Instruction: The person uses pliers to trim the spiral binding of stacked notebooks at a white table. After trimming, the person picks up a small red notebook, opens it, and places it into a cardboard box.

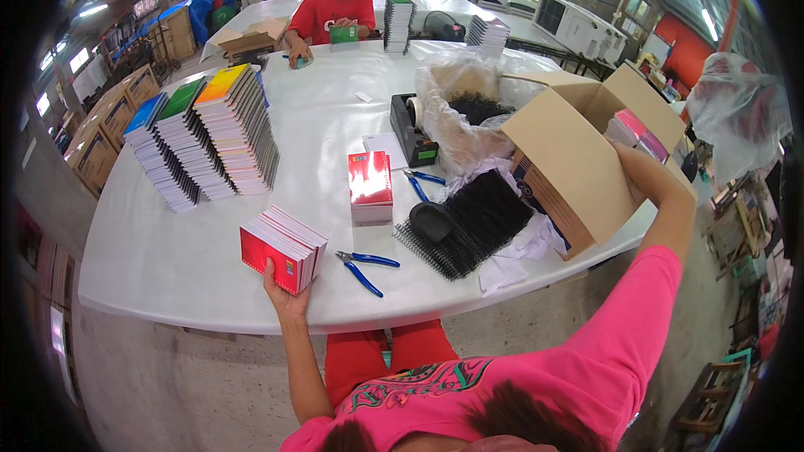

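Note:
My left hand [286, 295] grips a thick bundle of red-covered notebooks [270, 258], tilted on the near edge of the white table, thumb on the front cover. The bundle shows no wire coil. My right hand [626, 157] reaches into an open cardboard box [578, 172] at the right; its fingers are hidden. Beside it in the box lie pink and red booklets [638, 136]. A stack of red notebooks [370, 180] stands mid-table. Blue-handled cutters [367, 270] lie beside the held bundle, and a second pair [420, 182] lies farther back. Black binding coils [477, 218] are spread near the box.
Coil-bound notebooks with blue, green and yellow covers stand in tall stacks [201, 138] at the left. A black tape dispenser [412, 130] and a plastic-lined container of coils [477, 105] stand mid-table. Across the table, a person in red [335, 17] handles a green notebook [343, 34].

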